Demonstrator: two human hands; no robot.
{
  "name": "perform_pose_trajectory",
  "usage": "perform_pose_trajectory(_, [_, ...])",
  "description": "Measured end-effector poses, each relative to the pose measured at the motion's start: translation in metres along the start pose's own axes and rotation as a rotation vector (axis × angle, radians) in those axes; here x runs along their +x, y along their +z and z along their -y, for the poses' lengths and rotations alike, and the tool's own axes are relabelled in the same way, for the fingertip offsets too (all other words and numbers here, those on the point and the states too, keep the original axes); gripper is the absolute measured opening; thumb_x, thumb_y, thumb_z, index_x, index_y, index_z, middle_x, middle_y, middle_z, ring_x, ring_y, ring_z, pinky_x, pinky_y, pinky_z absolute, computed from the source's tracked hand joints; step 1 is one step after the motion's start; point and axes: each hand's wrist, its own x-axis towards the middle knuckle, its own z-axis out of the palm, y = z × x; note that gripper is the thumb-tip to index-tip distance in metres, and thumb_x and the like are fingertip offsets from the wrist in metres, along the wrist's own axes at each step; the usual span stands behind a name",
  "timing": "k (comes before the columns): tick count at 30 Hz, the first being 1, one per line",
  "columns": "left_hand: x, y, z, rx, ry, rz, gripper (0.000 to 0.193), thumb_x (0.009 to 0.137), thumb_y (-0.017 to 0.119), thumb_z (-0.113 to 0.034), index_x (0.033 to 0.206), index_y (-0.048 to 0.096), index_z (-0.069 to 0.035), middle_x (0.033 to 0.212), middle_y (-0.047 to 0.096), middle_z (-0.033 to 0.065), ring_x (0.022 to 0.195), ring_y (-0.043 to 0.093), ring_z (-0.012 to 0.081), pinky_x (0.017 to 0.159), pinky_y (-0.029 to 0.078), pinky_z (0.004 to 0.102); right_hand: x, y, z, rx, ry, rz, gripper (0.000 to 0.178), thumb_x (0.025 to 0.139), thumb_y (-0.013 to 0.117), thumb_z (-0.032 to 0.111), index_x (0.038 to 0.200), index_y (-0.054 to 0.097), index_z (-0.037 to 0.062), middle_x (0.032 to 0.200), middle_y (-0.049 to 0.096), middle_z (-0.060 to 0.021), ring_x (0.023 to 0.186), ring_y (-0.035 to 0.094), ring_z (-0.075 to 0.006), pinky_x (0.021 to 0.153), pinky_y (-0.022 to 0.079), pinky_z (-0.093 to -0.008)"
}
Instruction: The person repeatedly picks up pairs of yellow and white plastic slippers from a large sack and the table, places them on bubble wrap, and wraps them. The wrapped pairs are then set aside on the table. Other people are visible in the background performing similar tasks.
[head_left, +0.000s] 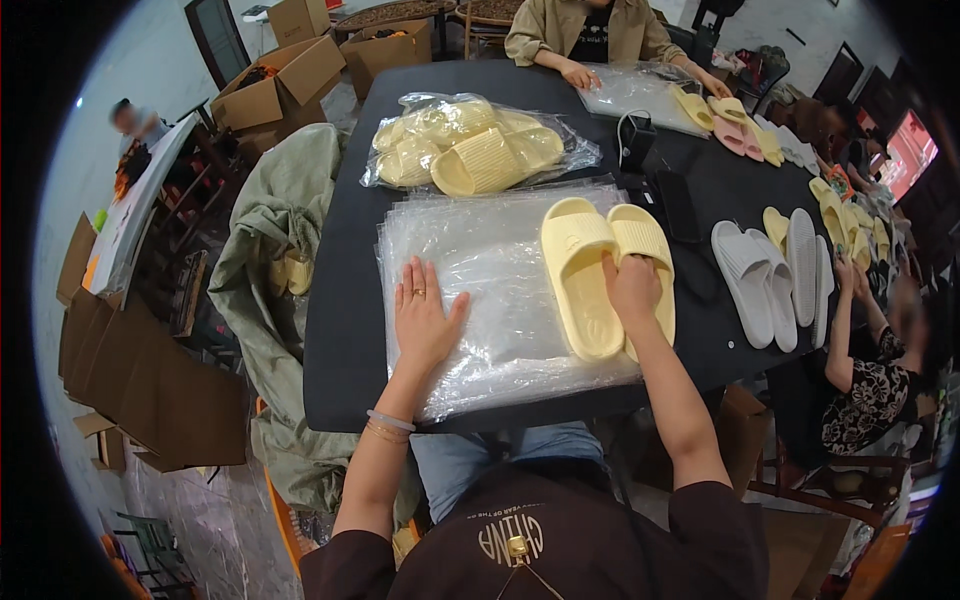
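My left hand (426,318) lies flat, fingers spread, on a stack of clear plastic bags (480,290). At the right side of the stack is a pair of pale yellow slippers (582,300), toes pointing away from me. My right hand (634,290) grips the pair where the two slippers meet, its fingertips partly hidden under the right slipper's strap. Beyond the stack, a clear bag holding several yellow slippers (480,160) rests on the black-covered table (345,330).
Grey slippers (755,275) stand at the right, near a black phone-like object (678,205) and a small dark box (635,140). Across the table a person handles plastic bags (640,95) beside yellow and pink slippers. A green sack (275,220) and cardboard boxes (285,85) are at the left.
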Motion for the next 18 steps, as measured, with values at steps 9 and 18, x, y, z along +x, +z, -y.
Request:
perform_pose_trajectory(9, [0.0,0.002,-0.003,0.033,-0.009,0.004,0.071,0.092,0.044,-0.043,0.142,0.029,0.004,0.151,0.022,0.0228,0.142,0.018,0.0338,0.115,0.013,0.0435,-0.002,0.011,-0.015,0.144,0.027,-0.068,0.042,0.086,0.059,0.035,0.081,0.066,-0.0064,0.09,0.065,-0.023,0.096,0.058,-0.0381,0.084,0.045,-0.0474])
perform_pose_trajectory(18, [-0.001,0.001,-0.002,0.029,0.009,-0.005,0.069,0.092,0.047,-0.041,0.141,0.032,0.005,0.15,0.025,0.023,0.14,0.021,0.0353,0.114,0.016,0.0441,-0.001,0.008,-0.015,0.279,0.028,-0.122,0.04,0.084,0.062,0.031,0.093,0.064,-0.0084,0.094,0.062,-0.0282,0.097,0.056,-0.0426,0.085,0.045,-0.0475])
